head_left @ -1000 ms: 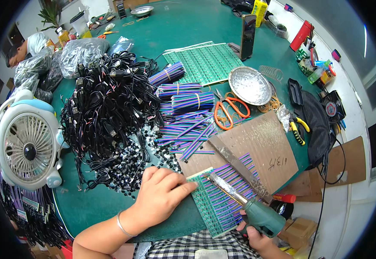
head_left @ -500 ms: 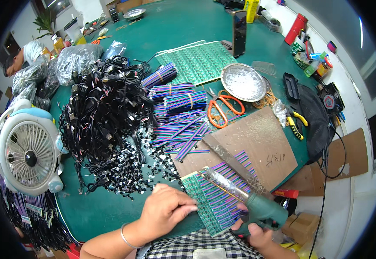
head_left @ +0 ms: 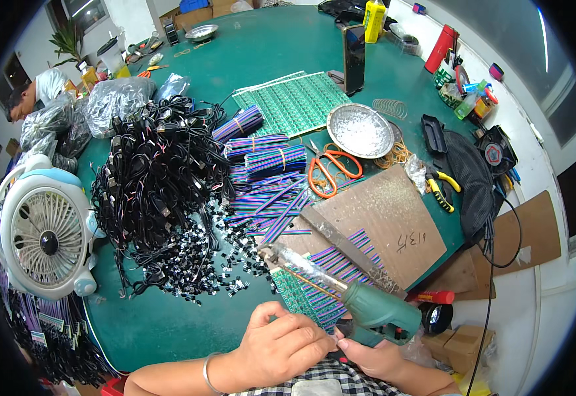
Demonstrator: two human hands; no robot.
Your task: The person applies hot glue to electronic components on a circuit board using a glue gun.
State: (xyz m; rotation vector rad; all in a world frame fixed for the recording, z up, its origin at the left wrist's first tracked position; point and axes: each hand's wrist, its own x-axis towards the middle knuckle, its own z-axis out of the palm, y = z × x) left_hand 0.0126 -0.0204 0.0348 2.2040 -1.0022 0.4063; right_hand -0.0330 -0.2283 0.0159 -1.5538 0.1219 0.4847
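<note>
Soldering gun (head_left: 382, 311) in the right hand (head_left: 375, 358), left hand (head_left: 287, 346) close beside it

The green soldering gun is held above the circuit board (head_left: 288, 290), its metal barrel crossing over it and its tip pointing to 10 o'clock. The right hand's fingers are clamped around the grip at 6 o'clock of the gun. At 8 o'clock, the left hand's fingers are bunched together near the right thumb; whether they pinch anything, I cannot tell. Striped wires (head_left: 327, 261) run from the board under a metal bar (head_left: 344, 245), which lies across them on a wooden panel (head_left: 400, 211).

Farther from the gun, scissors (head_left: 327, 173) and banded wire bundles (head_left: 275, 160) lie at 11 o'clock, a dish (head_left: 360, 131) at 12 and pliers (head_left: 441, 191) at 1. Black cables (head_left: 156, 178) are heaped on the green counter (head_left: 149, 330) at 10, with a fan (head_left: 45, 231) beyond, between 9 and 10.
</note>
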